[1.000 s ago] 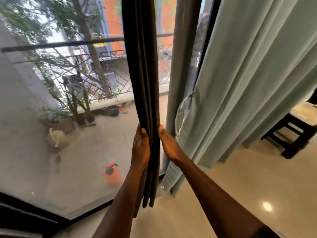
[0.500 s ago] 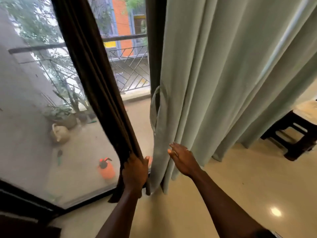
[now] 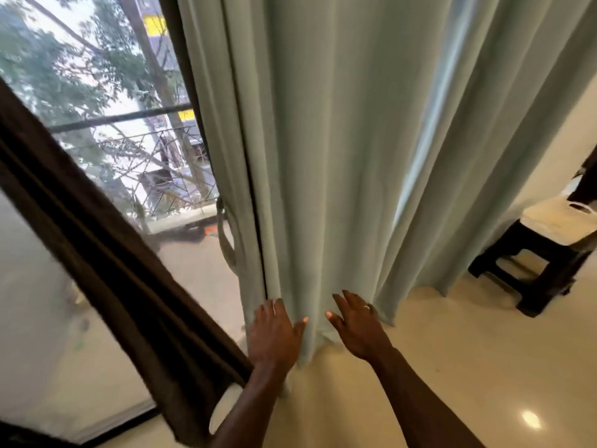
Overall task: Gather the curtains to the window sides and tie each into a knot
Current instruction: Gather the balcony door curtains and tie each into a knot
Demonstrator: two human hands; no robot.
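Curtains are two: a pale green curtain (image 3: 339, 156) that hangs in deep folds above and beyond both hands, and a dark brown curtain (image 3: 106, 253) that runs slanted to the left of the left hand, its lower end close to that forearm. Hands are two also. The left hand (image 3: 274, 334) lies flat on the lower left edge of the pale green curtain, fingers straight, thumb spread to the right, holding nothing. The right hand (image 3: 358, 328) is just beside it, fingers straight and spread, open at the same fabric; if it touches, I cannot tell. One ring (image 3: 366, 307) is on a finger of it. One fabric loop (image 3: 226, 234) hangs at the curtain's edge above the left hand. Well to the right of the right hand stands one dark stool (image 3: 549, 253) on the cream floor (image 3: 452, 367), carrying one white bag-like thing (image 3: 555, 218); its content is not visible. Beyond the window glass (image 3: 113, 140), a yellow sign (image 3: 155, 24) is too blurred to read.
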